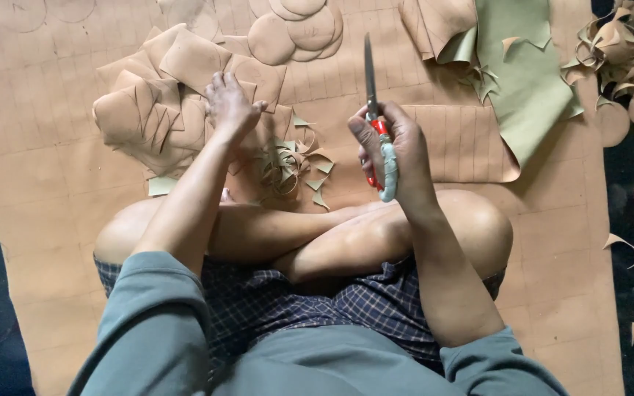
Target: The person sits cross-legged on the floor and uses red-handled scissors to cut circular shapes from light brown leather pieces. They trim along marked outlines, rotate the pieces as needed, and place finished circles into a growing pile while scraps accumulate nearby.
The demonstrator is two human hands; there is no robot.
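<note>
Seen from a head camera looking down, a person sits cross-legged on a large tan sheet marked with a grid.

Left hand: the left hand [229,106] lies palm down, fingers spread, on a heap of tan square pieces [157,103]; it presses flat on them and is not closed around anything.

Right hand: the right hand [390,150] is raised above the knees and wrapped closed around the handles of a pair of scissors [373,110].

Scissors: red handles, one bound in pale tape; the blades are together and point straight away from the person.

Square pieces: piled loosely, overlapping, just ahead of the left knee.

Offcuts: a small tangle of thin tan trimmings [291,165] lies between the two hands, beside the pile.

Round pieces: a stack of tan discs [299,29] sits farther off, near the top edge.

Green sheet: an olive-green sheet [526,77] with cut edges lies to the right, well apart from the hands.

Clothing: grey-green sleeves and dark checked shorts.
</note>
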